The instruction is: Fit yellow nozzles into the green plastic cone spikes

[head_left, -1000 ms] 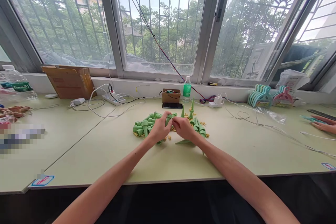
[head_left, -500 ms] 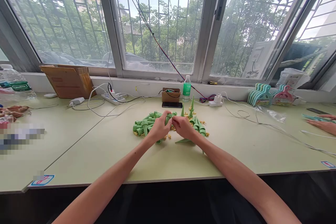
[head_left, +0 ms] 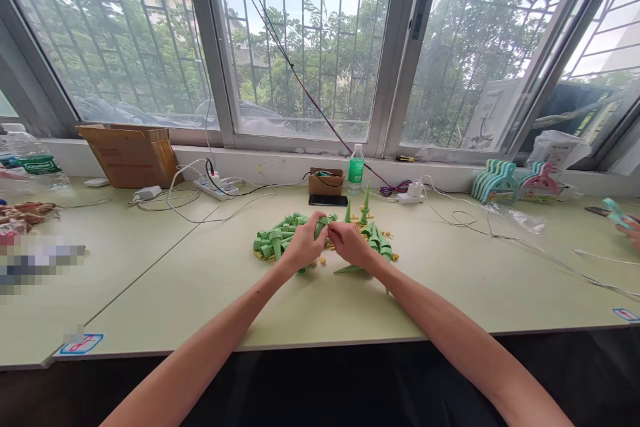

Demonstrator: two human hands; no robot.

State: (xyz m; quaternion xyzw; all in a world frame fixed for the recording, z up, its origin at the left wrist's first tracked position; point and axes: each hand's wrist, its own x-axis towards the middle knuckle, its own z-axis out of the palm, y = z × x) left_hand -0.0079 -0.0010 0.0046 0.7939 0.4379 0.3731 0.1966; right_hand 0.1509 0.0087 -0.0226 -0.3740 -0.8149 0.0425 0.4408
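My left hand is closed around a green plastic tube-like piece above the table. My right hand meets it there, thumb and fingers pinched at the end of that piece; whatever small part they hold is hidden. Left of and behind the hands lies a pile of green tapered tubes. To the right is a group of green pointed cones with small yellow parts among them. Two cones stand point up, one being the tall cone. A loose yellow part lies beneath my hands.
Behind the pile are a black phone, a small cardboard box and a green-labelled bottle. Power strips and cables run along the back. At right are small hangers and another person's hand.
My hands hold nearly the same pose. At the far right, the other person's hands have moved, and a light-blue hanger-like piece is now raised off the table.
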